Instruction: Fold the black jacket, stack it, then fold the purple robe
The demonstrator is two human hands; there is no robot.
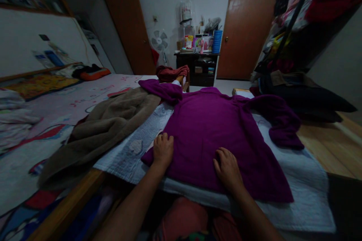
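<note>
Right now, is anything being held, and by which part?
The left hand touches the purple garment at its left edge; whether it grips can't be told. The right hand seems to rest on the garment's lower part.

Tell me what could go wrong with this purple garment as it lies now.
The purple garment's right-side sleeve lies bent, so it may crease if pressed that way. Its left-side sleeve reaches the brown fabric, and might snag or drag it. With the left hand and right hand resting on the garment, a sideways push could ruck up the pale blue cloth underneath.
</note>
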